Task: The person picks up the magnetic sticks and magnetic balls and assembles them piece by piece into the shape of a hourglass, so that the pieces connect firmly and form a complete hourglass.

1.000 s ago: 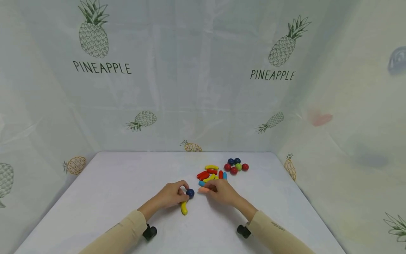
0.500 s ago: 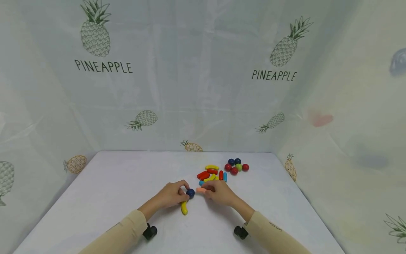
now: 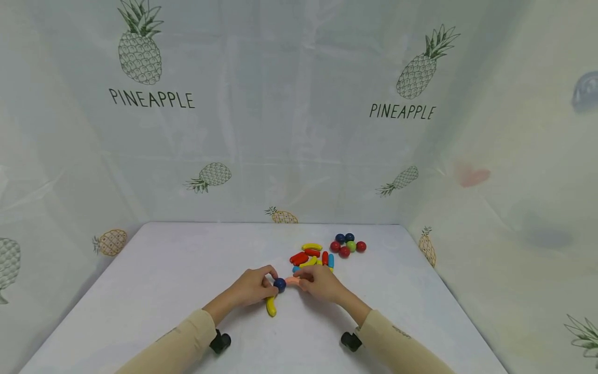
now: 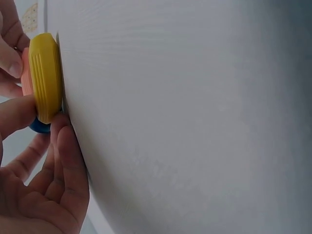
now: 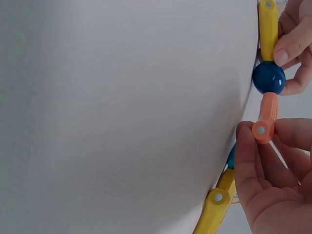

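Apparently light, stiff plastic, the coral rod seemed unlikely to bend or break; its ridged sides offered a surer grip than the glossy dark blue ball, which could roll or slip. Its pale end disc may have been a magnet, so the shaft near that end looked best to pinch. The right hand did so, fingers and thumb closed there, while the left hand gripped the ball where it met the curved yellow rod, above the white table. A second earlier, a gap separated coral rod from ball; now its far tip touched the ball, the right hand having shifted leftward, the left staying put.
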{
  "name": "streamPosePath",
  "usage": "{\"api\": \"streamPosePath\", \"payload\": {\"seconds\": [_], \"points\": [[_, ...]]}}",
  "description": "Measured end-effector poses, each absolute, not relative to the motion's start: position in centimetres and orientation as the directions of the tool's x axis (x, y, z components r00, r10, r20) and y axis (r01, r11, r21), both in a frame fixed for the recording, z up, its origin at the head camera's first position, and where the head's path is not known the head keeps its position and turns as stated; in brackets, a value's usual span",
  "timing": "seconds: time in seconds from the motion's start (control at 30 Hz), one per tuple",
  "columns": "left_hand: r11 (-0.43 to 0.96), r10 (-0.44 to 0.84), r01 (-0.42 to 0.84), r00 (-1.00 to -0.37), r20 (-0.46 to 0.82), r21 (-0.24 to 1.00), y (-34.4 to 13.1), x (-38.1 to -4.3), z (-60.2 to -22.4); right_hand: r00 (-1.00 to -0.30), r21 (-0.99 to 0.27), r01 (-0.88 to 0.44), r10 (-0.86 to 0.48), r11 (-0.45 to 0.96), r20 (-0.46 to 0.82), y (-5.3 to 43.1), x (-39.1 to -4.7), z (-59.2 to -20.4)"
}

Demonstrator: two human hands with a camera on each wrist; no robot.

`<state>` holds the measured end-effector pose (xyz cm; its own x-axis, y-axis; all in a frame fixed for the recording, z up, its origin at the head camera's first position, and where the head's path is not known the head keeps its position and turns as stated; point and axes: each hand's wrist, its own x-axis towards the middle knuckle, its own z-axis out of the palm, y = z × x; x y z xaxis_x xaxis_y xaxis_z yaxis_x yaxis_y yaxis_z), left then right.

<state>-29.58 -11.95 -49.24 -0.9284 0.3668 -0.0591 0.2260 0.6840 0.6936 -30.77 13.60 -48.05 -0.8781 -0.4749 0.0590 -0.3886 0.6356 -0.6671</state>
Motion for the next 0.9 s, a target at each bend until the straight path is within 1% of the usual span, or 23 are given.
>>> {"api": "streamPosePath", "payload": {"seconds": [0.23, 0.4, 0.6, 0.9], "points": [[0.689, 0.354, 0.209, -0.933, -0.07, 0.694, -12.0, -29.3, -49.1, -0.887, -0.688, -0.37, -0.457, 0.624, 0.062, 13.4, -30.9, -48.3], [0.674, 0.384, 0.239, -0.922, -0.055, 0.699, -11.9, -29.2, -48.7, -0.881, -0.704, -0.378, -0.467, 0.601, 0.074, 13.3, -31.0, -48.7], [0.671, 0.406, 0.255, -0.912, -0.056, 0.696, -12.1, -29.0, -48.3, -0.88, -0.689, -0.402, -0.463, 0.604, 0.108, 13.0, -31.3, -49.0], [0.674, 0.39, 0.252, -0.92, -0.045, 0.695, -12.5, -28.9, -48.0, -0.885, -0.694, -0.381, -0.457, 0.611, 0.085, 12.3, -31.6, -48.9]]}}
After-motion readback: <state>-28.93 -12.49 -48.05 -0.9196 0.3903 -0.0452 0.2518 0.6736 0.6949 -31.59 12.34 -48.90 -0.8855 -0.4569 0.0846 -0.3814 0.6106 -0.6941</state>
